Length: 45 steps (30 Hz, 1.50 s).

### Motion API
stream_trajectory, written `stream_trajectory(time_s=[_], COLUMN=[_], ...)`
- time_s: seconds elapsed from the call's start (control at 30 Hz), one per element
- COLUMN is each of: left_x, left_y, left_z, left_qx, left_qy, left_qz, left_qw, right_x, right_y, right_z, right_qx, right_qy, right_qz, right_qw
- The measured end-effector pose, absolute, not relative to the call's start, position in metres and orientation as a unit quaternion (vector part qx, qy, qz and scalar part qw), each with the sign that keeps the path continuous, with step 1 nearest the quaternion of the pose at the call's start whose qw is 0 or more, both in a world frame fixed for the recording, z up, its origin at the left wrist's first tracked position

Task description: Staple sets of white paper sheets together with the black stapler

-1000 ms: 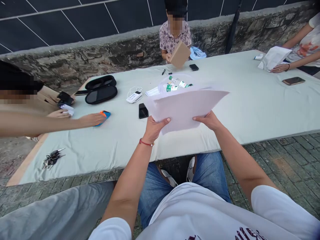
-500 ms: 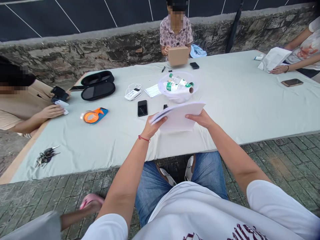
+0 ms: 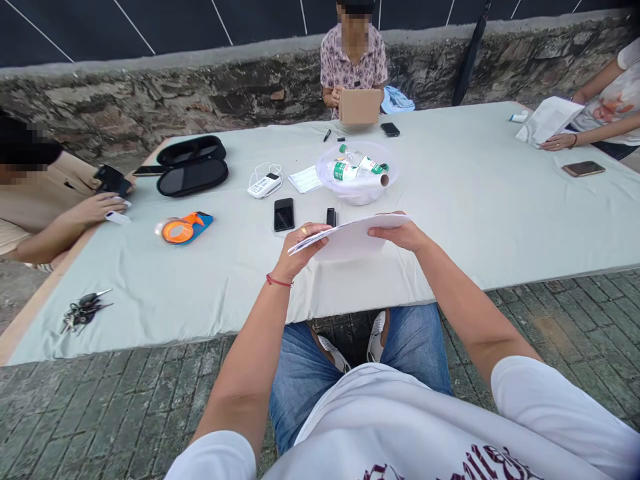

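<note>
White sheets (image 3: 350, 245) have dropped since the earlier frame, uncovering the plastic bowl (image 3: 363, 198). We pinch opposite sides with left hand (image 3: 299, 255) and right hand (image 3: 404, 235) over the table (image 3: 500, 220), apparently keeping both edges controlled.

The left hand (image 3: 301, 252) and right hand (image 3: 403, 235) grip opposite sides of a thin stack of white paper (image 3: 350, 247) above the cloth-covered table (image 3: 500, 220), with a clear bowl (image 3: 360, 197) of bottles (image 3: 353, 157) beyond it, an orange-and-blue tape dispenser (image 3: 183, 229) leftward, and a co-worker (image 3: 353, 63) opposite holding a cardboard box (image 3: 360, 107).
</note>
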<state>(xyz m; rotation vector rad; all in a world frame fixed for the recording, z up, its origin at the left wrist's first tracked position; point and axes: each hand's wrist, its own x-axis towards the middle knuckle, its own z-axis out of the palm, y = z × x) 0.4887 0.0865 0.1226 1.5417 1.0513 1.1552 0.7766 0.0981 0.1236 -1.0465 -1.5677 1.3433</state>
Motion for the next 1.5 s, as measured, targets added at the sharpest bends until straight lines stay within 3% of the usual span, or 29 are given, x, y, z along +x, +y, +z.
stream_trajectory(time_s=[0.3, 0.43, 0.63, 0.9, 0.97, 1.07, 1.23, 1.3, 1.43, 1.5], left_x=[0.493, 0.497, 0.499, 0.504, 0.507, 0.511, 0.514, 0.514, 0.514, 0.515], left_y=[0.093, 0.086, 0.054, 0.04, 0.041, 0.036, 0.022, 0.02, 0.02, 0.02], left_z=[0.088, 0.088, 0.056, 0.023, 0.019, 0.013, 0.013, 0.014, 0.013, 0.012], left_qx=[0.501, 0.363, 0.221, 0.202, 0.206, 0.216, 0.278, 0.298, 0.316, 0.314], left_qy=[0.483, 0.467, 0.438, 0.455, 0.48, 0.517, 0.505, 0.495, 0.498, 0.504], left_qz=[0.51, 0.537, 0.461, 0.434, 0.425, 0.394, 0.366, 0.362, 0.338, 0.333], left_qw=[0.506, 0.602, 0.74, 0.751, 0.74, 0.729, 0.73, 0.732, 0.733, 0.732], right_x=[0.78, 0.785, 0.783, 0.79, 0.792, 0.793, 0.788, 0.786, 0.786, 0.786], right_y=[0.104, 0.087, 0.039, 0.011, 0.015, 0.032, 0.074, 0.088, 0.107, 0.112], right_z=[0.091, 0.08, 0.046, 0.016, 0.01, 0.009, 0.033, 0.045, 0.06, 0.062], right_qx=[-0.403, -0.438, -0.452, -0.482, -0.514, -0.613, -0.633, -0.578, -0.507, -0.519], right_qy=[-0.572, -0.54, -0.49, -0.451, -0.489, -0.561, -0.676, -0.734, -0.794, -0.785], right_qz=[0.597, 0.63, 0.679, 0.705, 0.665, 0.509, 0.238, 0.215, 0.278, 0.264], right_qw=[0.392, 0.344, 0.307, 0.258, 0.233, 0.223, 0.291, 0.286, 0.189, 0.211])
